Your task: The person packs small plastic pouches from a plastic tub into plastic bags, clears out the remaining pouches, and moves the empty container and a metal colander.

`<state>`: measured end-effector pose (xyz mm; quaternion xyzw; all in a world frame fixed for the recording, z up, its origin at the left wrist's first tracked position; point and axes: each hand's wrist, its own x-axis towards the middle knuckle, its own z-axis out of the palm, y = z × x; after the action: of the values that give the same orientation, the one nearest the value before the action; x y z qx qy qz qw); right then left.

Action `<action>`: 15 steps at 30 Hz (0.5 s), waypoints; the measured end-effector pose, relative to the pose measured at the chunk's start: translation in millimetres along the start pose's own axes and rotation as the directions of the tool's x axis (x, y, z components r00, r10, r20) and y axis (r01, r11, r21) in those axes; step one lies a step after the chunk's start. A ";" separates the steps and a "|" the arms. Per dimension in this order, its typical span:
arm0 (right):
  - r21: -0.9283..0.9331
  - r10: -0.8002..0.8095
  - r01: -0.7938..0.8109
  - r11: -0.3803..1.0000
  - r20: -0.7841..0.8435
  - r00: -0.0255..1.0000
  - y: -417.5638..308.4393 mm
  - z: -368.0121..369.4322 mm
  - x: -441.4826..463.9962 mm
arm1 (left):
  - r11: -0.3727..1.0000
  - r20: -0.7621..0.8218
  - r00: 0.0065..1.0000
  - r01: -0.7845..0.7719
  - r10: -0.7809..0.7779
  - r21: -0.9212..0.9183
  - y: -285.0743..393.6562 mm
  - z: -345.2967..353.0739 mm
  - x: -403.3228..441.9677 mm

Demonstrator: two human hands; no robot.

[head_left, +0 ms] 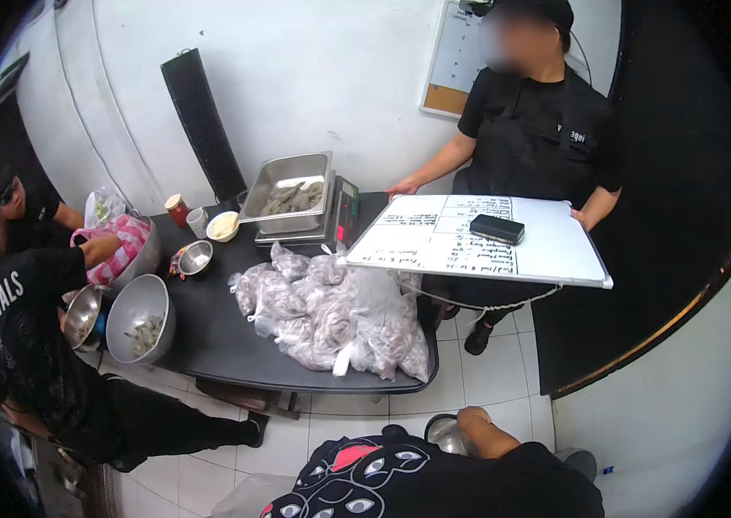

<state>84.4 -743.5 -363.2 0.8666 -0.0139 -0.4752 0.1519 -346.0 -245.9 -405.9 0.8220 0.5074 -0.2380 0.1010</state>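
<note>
Neither of my own hands shows in the head view. At the bottom edge a person in a black shirt printed with eyes [365, 483] reaches an arm to a metal bowl [446, 434]; I take this arm to be another person's. Several knotted clear bags of greyish-pink contents [331, 319] are heaped on the black table [218, 324]. Behind them a steel pan [283, 221] holding grey shrimp [294, 198] rests on a digital scale [344, 211]. Another person holds a whiteboard [400, 233] with handwriting, and a black case-like object [496, 229] lies on it.
At left, two people in black work around a large metal bowl [151, 302] with shrimp, a smaller bowl [82, 316] and a pink checkered bag [115, 246]. A red-lidded jar [177, 210] and a small steel bowl [196, 257] stand nearby. White tiles [495, 367] cover the floor.
</note>
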 end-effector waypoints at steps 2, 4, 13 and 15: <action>-0.021 -0.057 0.056 0.998 -0.018 0.998 10.1 -14.4 3.4 | 1.000 -0.002 1.000 0.019 -0.019 0.004 14.4 -3.7 -6.8; -0.033 -0.104 0.103 0.994 -0.027 0.994 20.9 -26.3 17.4 | 1.000 -0.001 1.000 0.026 -0.026 0.011 27.1 -5.5 -14.3; -0.109 -0.254 0.250 0.962 -0.016 0.967 54.6 -54.8 71.6 | 0.995 0.021 0.998 0.058 -0.060 0.077 47.1 0.5 -35.6; -0.105 -0.334 0.324 0.940 -0.096 0.938 67.2 -48.2 75.7 | 0.992 0.041 0.997 0.059 -0.064 0.112 39.8 11.1 -34.4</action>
<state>173.8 -808.3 -382.4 0.8746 0.1608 -0.4444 0.1086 -326.9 -296.0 -401.5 0.8048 0.5163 -0.2867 0.0591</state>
